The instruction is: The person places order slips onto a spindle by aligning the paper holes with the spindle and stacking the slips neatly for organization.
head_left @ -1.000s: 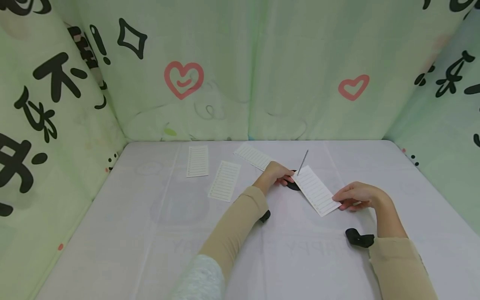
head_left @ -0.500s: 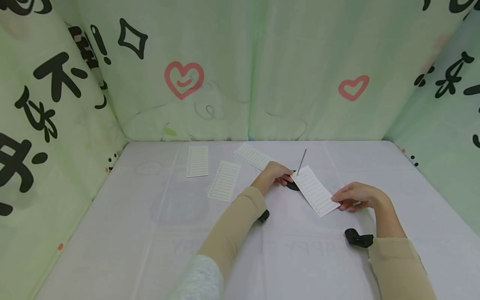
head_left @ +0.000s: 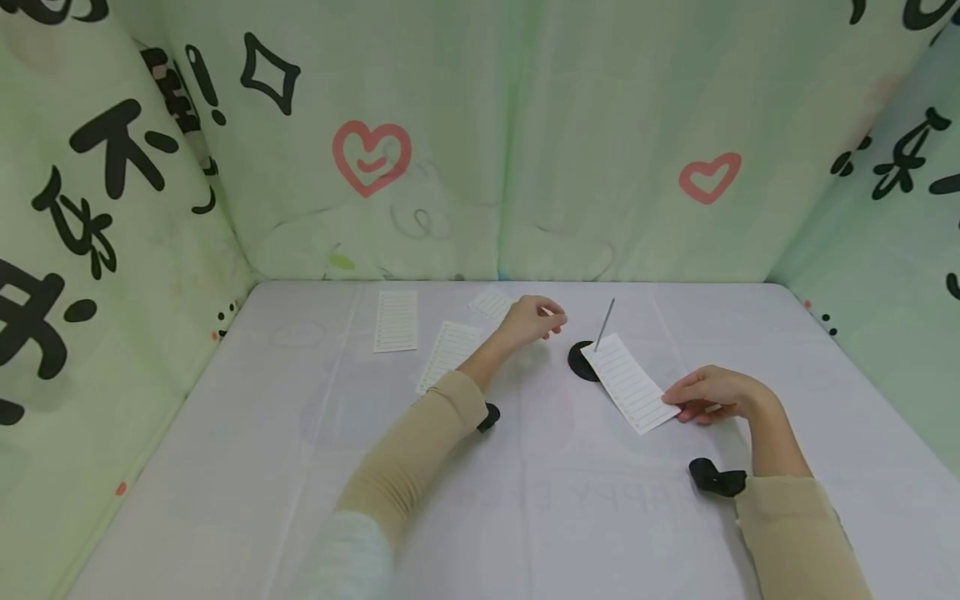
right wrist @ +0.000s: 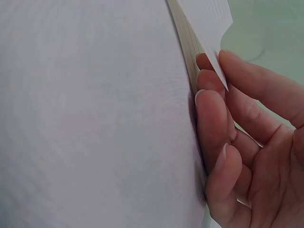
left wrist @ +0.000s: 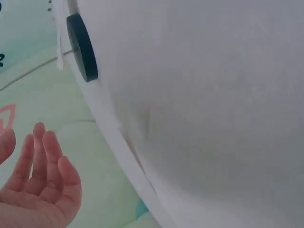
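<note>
My right hand (head_left: pixel 712 393) pinches the lower right corner of a white lined paper slip (head_left: pixel 630 385); the right wrist view shows the slip's corner (right wrist: pixel 219 71) between thumb and fingers. At its upper left corner, the slip has a thin metal spike (head_left: pixel 607 321) rising through it. The spike stands on a round black base (head_left: pixel 580 361), partly hidden under the paper. My left hand (head_left: pixel 531 321) hovers left of the base with loosely bent fingers, holding nothing. In the left wrist view, its palm and fingers (left wrist: pixel 51 175) show bare, apart from the black base (left wrist: pixel 81 47).
More lined slips lie on the white table to the left: one slip (head_left: pixel 396 322) at the back, another slip (head_left: pixel 442 354) partly behind the left forearm, a third slip (head_left: pixel 490 303) partly behind the left hand. Green printed curtains (head_left: pixel 600 167) close off the back and sides.
My left hand has let go of the slip's upper corner by the spike and moved left and slightly back. The right hand and its slip have stayed almost still.
</note>
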Demonstrator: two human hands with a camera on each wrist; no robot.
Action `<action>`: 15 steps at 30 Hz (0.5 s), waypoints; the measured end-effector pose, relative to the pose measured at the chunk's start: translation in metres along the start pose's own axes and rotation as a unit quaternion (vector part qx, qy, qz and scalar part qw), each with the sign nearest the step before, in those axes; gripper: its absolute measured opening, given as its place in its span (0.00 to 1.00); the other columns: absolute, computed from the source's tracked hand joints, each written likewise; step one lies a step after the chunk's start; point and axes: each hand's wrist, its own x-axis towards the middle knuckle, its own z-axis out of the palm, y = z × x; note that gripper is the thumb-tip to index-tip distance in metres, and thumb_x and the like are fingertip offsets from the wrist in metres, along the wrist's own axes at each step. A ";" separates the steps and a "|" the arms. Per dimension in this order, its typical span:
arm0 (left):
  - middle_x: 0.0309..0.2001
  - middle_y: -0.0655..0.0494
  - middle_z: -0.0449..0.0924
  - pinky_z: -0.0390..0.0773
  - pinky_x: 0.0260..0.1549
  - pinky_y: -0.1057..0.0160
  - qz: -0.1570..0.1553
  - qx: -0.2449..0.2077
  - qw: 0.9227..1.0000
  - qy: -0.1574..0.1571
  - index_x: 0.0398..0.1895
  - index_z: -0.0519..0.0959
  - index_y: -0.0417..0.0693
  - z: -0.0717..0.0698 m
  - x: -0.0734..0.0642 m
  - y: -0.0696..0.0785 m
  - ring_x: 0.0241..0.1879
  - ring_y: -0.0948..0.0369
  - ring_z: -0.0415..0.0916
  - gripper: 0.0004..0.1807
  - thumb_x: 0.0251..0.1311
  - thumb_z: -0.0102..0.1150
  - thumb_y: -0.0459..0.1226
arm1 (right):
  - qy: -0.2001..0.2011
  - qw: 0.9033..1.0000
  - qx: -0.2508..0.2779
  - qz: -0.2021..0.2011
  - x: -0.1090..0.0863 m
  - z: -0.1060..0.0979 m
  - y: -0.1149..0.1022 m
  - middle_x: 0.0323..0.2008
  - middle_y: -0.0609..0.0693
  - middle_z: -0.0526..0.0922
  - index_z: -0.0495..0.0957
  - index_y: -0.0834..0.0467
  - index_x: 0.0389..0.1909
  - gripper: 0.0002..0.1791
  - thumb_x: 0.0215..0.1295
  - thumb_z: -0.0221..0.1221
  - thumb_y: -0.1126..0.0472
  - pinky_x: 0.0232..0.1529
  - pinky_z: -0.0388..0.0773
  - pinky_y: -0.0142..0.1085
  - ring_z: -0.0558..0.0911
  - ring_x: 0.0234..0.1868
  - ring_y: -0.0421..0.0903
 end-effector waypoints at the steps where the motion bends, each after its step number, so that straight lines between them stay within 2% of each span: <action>1: 0.33 0.51 0.81 0.71 0.28 0.69 0.022 0.024 0.999 0.004 0.43 0.78 0.43 -0.007 -0.002 -0.001 0.32 0.58 0.76 0.11 0.62 0.54 0.39 | -0.001 1.000 0.000 0.000 0.000 0.000 0.000 0.22 0.45 0.80 0.81 0.62 0.39 0.16 0.57 0.61 0.53 0.29 0.74 0.33 0.77 0.25 0.39; 4: 0.37 0.52 0.79 0.70 0.27 0.70 0.066 0.102 0.993 0.004 0.45 0.78 0.44 -0.027 -0.007 -0.005 0.33 0.60 0.73 0.12 0.63 0.53 0.39 | -0.003 1.000 0.000 -0.001 0.001 -0.001 0.000 0.22 0.45 0.80 0.80 0.62 0.39 0.16 0.57 0.61 0.53 0.29 0.74 0.33 0.77 0.25 0.40; 6: 0.39 0.53 0.78 0.70 0.29 0.68 0.073 0.155 0.985 0.000 0.47 0.77 0.45 -0.040 -0.012 -0.008 0.34 0.60 0.72 0.13 0.63 0.52 0.40 | -0.003 1.000 0.000 -0.002 0.001 -0.001 0.000 0.22 0.45 0.80 0.80 0.63 0.39 0.17 0.57 0.61 0.53 0.30 0.74 0.34 0.77 0.25 0.40; 8: 0.40 0.53 0.78 0.71 0.34 0.64 0.080 0.208 0.975 -0.004 0.48 0.76 0.45 -0.052 -0.017 -0.012 0.36 0.59 0.72 0.14 0.63 0.53 0.40 | -0.005 1.000 -0.001 -0.003 0.001 -0.001 0.000 0.22 0.45 0.80 0.80 0.63 0.40 0.17 0.57 0.61 0.53 0.30 0.74 0.34 0.77 0.26 0.40; 11: 0.41 0.54 0.77 0.69 0.42 0.59 0.101 0.300 0.949 -0.001 0.48 0.76 0.46 -0.067 -0.023 -0.021 0.40 0.58 0.72 0.14 0.62 0.54 0.40 | -0.007 1.000 -0.002 -0.004 0.001 -0.001 0.000 0.22 0.45 0.80 0.80 0.63 0.40 0.17 0.58 0.61 0.53 0.30 0.74 0.34 0.77 0.26 0.40; 13: 0.42 0.54 0.77 0.68 0.46 0.56 0.121 0.356 0.926 0.005 0.47 0.77 0.46 -0.076 -0.025 -0.029 0.42 0.57 0.73 0.13 0.61 0.55 0.39 | -0.008 1.000 -0.002 -0.004 0.002 -0.001 0.000 0.22 0.45 0.80 0.80 0.63 0.40 0.17 0.58 0.61 0.53 0.30 0.74 0.34 0.77 0.26 0.40; 15: 0.43 0.54 0.77 0.67 0.49 0.54 0.132 0.398 0.908 0.005 0.47 0.78 0.46 -0.084 -0.028 -0.037 0.46 0.56 0.72 0.12 0.61 0.55 0.39 | -0.006 1.000 -0.001 -0.004 0.002 0.000 0.000 0.22 0.46 0.80 0.80 0.63 0.40 0.17 0.58 0.61 0.53 0.30 0.74 0.34 0.77 0.25 0.40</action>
